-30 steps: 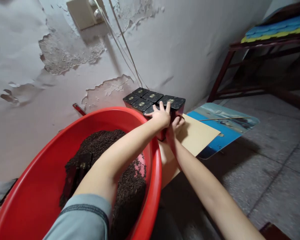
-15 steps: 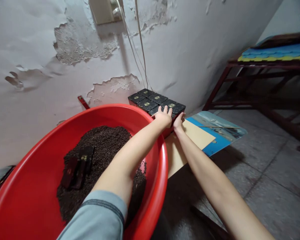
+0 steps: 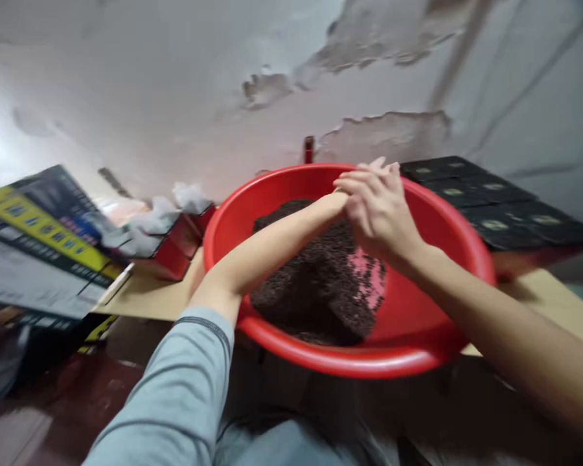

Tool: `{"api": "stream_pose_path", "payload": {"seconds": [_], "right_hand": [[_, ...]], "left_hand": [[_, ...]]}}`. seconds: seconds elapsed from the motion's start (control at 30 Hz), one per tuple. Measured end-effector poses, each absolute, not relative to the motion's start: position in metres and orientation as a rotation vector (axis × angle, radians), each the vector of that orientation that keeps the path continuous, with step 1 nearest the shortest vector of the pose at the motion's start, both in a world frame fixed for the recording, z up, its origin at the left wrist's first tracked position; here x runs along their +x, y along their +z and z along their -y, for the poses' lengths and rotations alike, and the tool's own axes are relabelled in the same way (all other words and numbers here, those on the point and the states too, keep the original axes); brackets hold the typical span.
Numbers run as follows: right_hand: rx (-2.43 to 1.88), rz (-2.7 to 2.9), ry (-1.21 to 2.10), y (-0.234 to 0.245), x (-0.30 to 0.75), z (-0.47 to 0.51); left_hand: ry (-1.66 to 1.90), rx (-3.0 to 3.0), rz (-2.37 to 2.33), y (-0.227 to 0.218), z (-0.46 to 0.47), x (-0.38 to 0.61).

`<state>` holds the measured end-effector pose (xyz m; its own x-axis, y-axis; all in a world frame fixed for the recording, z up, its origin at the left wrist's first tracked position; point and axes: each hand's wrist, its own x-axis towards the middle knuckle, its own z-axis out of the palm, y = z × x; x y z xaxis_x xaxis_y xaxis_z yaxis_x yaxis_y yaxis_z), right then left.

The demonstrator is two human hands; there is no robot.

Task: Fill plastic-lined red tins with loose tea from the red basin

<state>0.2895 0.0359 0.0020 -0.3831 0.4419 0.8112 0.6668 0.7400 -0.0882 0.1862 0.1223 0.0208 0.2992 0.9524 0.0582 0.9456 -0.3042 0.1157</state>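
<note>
left hand (image 3: pixel 376 164): mostly tucked behind the other one, up over the basin, so I can't tell whether that grip is curled or flat
right hand (image 3: pixel 386 217): laid over the left hand, fingers pointing up and leftward; it's pretty smeary right there, so no idea if that grip is wrapped round the left or just resting on it. Nothing visibly held in either
red basin (image 3: pixel 350 364): right under both hands, with tan bench (image 3: pixel 143 301) showing on either side
dark grains (image 3: pixel 320 278): heaped in the basin, a pink patch (image 3: pixel 373 275) peeking through at the heap's right edge
black-lidded boxes (image 3: pixel 495 200): packed in a block on the bench, just beside the basin's right rim
red boxes (image 3: pixel 175 249): left of the basin, white plastic (image 3: pixel 150 226) bunched on top
printed carton (image 3: pixel 43 233): farther left, tilted
step: I'd call it an in-between moment at the basin, hands meeting, neither one in the grains or on a box
next move calls for: getting the hands apart first, imo, before either can take hold of anything
</note>
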Motion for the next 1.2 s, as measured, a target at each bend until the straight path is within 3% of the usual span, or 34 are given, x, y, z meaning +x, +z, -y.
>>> {"api": "stream_pose_path", "payload": {"seconds": [0.23,0.5,0.6,0.9,1.03,1.2], "right_hand": [[-0.290,2.609,-0.334,-0.026,0.116,-0.016],[-0.631,2.763,-0.103,-0.023,0.026,-0.096],[-0.846,2.837,0.078,-0.017,-0.032,-0.118],[-1.089,2.971,0.152,-0.030,-0.103,-0.149],[-1.109,2.888,0.094,-0.028,-0.100,-0.136],[-1.022,2.381,-0.005,-0.003,-0.075,-0.137]], "left_hand": [[0.365,2.123,-2.175,-0.006,-0.090,0.020],[0.485,1.746,-2.775,-0.012,-0.078,-0.128],[0.431,1.754,-2.771,-0.022,-0.068,-0.168],[0.381,1.845,-2.520,-0.058,-0.066,-0.212],[0.453,1.900,-2.521,-0.040,-0.085,-0.207],[0.635,2.070,-2.529,0.013,-0.093,-0.184]]}}
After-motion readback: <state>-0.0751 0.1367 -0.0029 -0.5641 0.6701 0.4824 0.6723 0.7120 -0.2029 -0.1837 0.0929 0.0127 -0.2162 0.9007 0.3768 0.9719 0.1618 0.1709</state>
